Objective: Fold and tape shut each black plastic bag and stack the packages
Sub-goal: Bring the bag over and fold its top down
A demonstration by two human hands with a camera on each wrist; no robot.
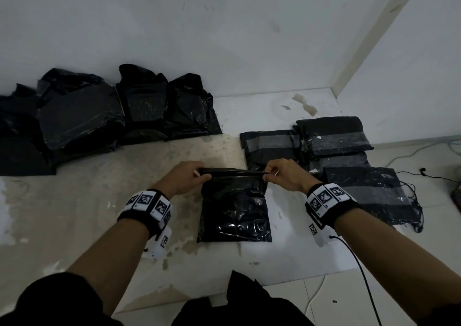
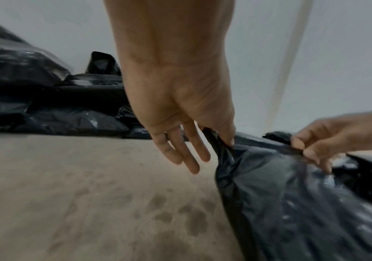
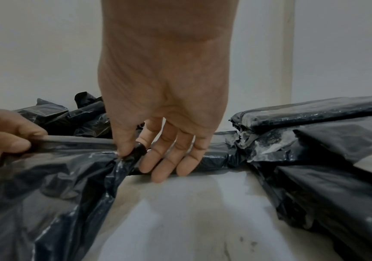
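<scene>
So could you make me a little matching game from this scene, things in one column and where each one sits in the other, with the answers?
Things:
1. black bag being folded
2. pile of untaped bags
3. taped packages
4. black cable

Places:
A. stacked at the right, grey tape strips across them
B. heaped at the far left against the wall
C. trailing from the right wristband
D. in the middle, top edge pinched by the left hand and the right hand

Pairs: 1-D, 2-B, 3-A, 4-C
</scene>
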